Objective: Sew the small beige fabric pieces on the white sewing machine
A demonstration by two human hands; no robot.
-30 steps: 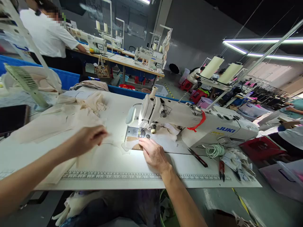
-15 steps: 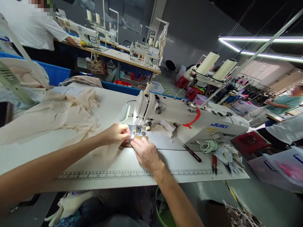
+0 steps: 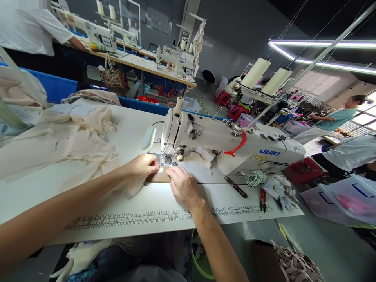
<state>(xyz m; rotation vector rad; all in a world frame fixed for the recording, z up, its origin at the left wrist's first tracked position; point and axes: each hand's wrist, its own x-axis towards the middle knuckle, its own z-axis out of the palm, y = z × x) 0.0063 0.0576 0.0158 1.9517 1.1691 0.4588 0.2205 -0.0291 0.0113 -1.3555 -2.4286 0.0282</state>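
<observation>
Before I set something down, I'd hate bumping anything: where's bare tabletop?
White tabletop shows bare between the cream fabric and sewing machine, and between the right hand and dark snips. Crowded: around the left hand, and the right end, with cord and scraps.

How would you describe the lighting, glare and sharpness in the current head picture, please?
Head view: strip lights glare white against the dark ceiling; head view: light pools below the needle of the sewing machine, beside the left hand and right hand; head view: the table slants, its front edge rising rightward; head view: threads are too small to tell.
</observation>
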